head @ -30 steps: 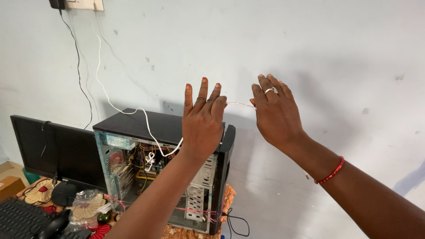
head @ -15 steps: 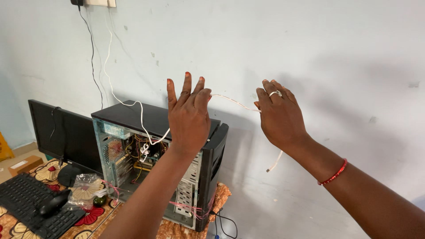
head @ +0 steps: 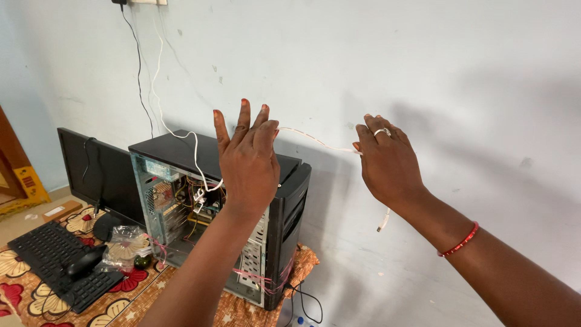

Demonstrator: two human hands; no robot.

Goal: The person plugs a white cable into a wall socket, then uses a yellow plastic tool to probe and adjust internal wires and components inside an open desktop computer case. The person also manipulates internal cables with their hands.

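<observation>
Thin white cable [head: 315, 140] | stretched taut between 2 hands above open black computer case [head: 230, 200] | left hand [head: 248, 166] fingers splayed, grip hidden | right hand [head: 389, 163] pinching cable | slack end dangling below

Open black computer tower [head: 284, 200], monitor [head: 91, 175], keyboard [head: 51, 257], mouse [head: 85, 261] on floral cloth [head: 151, 300].

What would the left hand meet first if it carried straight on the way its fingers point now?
The left hand has its fingers pointing up towards the pale wall. That path looks free, so the wall itself probably comes first, though depth is unclear.
</observation>
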